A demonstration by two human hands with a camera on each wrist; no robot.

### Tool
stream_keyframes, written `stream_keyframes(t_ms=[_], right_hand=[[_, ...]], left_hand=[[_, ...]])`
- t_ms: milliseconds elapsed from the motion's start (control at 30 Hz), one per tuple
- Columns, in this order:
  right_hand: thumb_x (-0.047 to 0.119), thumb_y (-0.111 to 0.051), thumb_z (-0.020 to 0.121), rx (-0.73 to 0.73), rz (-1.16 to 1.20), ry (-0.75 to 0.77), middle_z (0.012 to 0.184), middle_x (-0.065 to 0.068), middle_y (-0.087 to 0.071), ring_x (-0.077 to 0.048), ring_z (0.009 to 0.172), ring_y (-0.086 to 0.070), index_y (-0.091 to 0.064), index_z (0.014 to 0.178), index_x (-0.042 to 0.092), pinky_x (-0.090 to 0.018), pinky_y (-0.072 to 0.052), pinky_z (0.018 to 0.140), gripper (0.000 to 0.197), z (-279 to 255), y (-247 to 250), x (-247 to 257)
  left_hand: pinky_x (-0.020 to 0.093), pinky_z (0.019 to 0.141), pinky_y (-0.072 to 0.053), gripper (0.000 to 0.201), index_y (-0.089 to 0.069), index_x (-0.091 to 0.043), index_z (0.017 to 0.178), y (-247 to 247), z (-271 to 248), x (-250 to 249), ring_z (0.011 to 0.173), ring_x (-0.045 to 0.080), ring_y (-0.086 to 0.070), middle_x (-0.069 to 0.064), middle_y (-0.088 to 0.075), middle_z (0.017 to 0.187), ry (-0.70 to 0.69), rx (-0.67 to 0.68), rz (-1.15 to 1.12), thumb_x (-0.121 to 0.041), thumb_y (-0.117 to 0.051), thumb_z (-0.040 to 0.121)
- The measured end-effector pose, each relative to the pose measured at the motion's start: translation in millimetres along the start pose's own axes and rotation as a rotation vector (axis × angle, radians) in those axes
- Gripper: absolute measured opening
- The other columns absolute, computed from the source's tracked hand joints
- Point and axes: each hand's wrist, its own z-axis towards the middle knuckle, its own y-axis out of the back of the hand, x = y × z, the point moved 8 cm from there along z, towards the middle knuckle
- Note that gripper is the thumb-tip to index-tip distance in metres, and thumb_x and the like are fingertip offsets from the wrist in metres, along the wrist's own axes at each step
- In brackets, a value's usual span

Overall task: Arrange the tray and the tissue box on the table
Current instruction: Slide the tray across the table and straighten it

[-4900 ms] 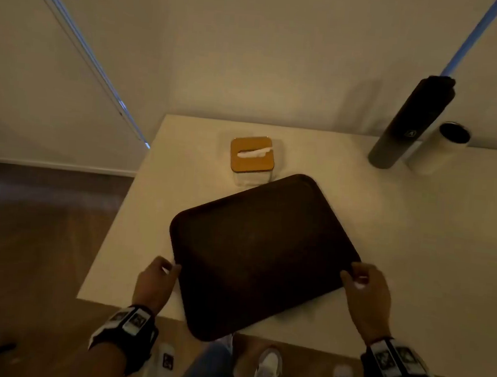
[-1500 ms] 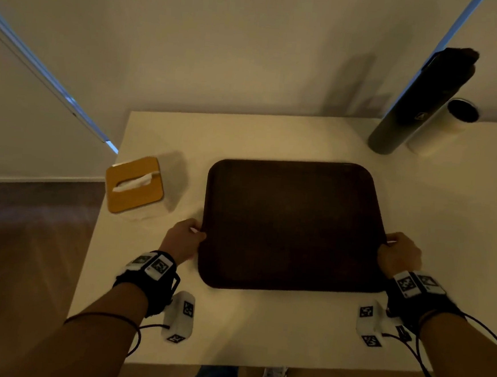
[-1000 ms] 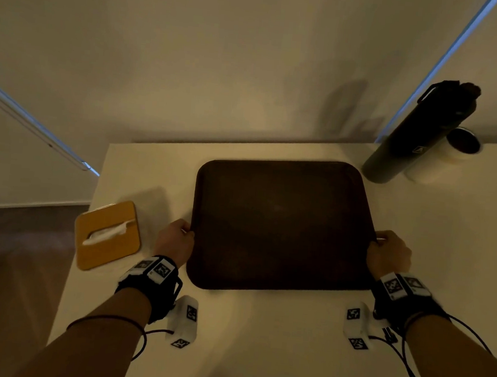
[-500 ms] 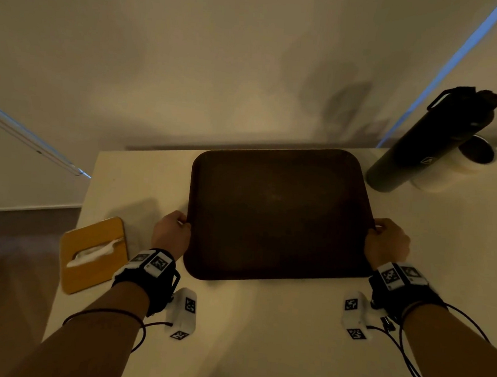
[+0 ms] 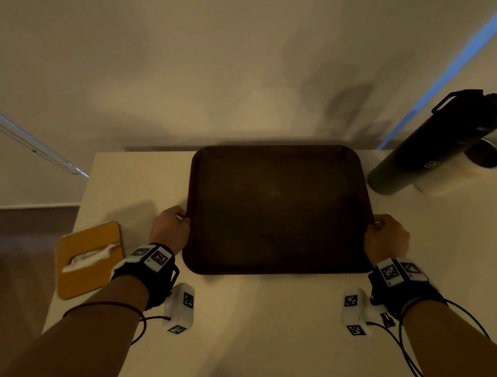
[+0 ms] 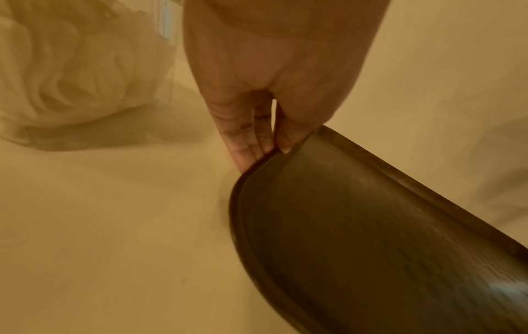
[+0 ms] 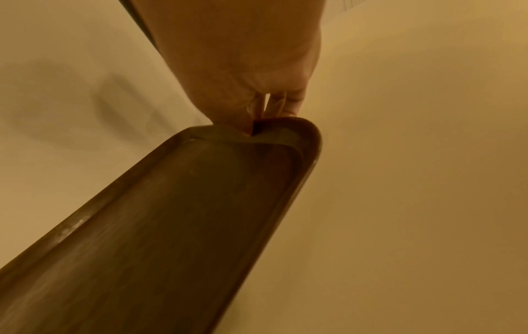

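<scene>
A dark brown rectangular tray (image 5: 275,208) lies on the white table (image 5: 260,323), its far edge close to the wall. My left hand (image 5: 170,227) pinches the tray's left rim (image 6: 274,156), thumb on top and fingers beneath. My right hand (image 5: 386,238) pinches the right rim (image 7: 285,126) the same way. The tissue box (image 5: 88,257), clear-sided with an orange-brown lid and a white tissue poking out, stands at the table's left edge, beside my left wrist. In the left wrist view the tissue box (image 6: 71,67) appears behind the hand.
A tall dark bottle (image 5: 435,146) and a white cylindrical cup (image 5: 462,172) stand at the back right, just right of the tray's far corner. A wall rises right behind the table. The floor (image 5: 12,259) drops away on the left.
Both hands have pushed the tray away from me toward the wall, keeping their hold on its rims. The tissue box now sits nearer to me relative to the tray.
</scene>
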Motion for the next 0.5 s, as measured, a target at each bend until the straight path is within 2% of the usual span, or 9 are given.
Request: stream_keyframes(t_ms=[233,400,500], right_hand=[[0.005,-0.051,0.088,-0.007,-0.006,0.009,0.114,-0.022,-0.068,-0.040,0.103,-0.063,-0.064,0.116,0.006,-0.041,-0.049,0.087,0.032,0.5,0.2,1.5],[0.004,-0.051,0.087,-0.007,-0.012,0.024,0.113,-0.022,-0.068,-0.040,0.103,-0.063,-0.065,0.115,0.004,-0.038,-0.048,0.085,0.031,2.6,-1.0,2.5],[0.004,-0.050,0.087,-0.006,-0.017,0.020,0.114,-0.023,-0.068,-0.041,0.104,-0.062,-0.064,0.115,0.004,-0.041,-0.048,0.088,0.032,2.7,-1.9,2.5]], left_hand=[[0.037,0.078,-0.054,0.022,-0.065,-0.009,0.105,-1.3,1.4,-1.3,0.086,0.033,-0.067,0.012,-0.067,0.089,0.008,0.008,0.013,-0.014,-0.051,0.089],[0.039,0.081,-0.055,0.023,-0.064,-0.008,0.106,0.7,1.6,-3.2,0.090,0.035,-0.067,0.017,-0.070,0.097,0.003,0.002,0.031,-0.014,-0.051,0.089],[0.041,0.082,-0.056,0.023,-0.064,-0.009,0.107,1.1,2.5,-2.7,0.090,0.036,-0.067,0.018,-0.071,0.100,0.000,0.006,0.033,-0.014,-0.050,0.089]])
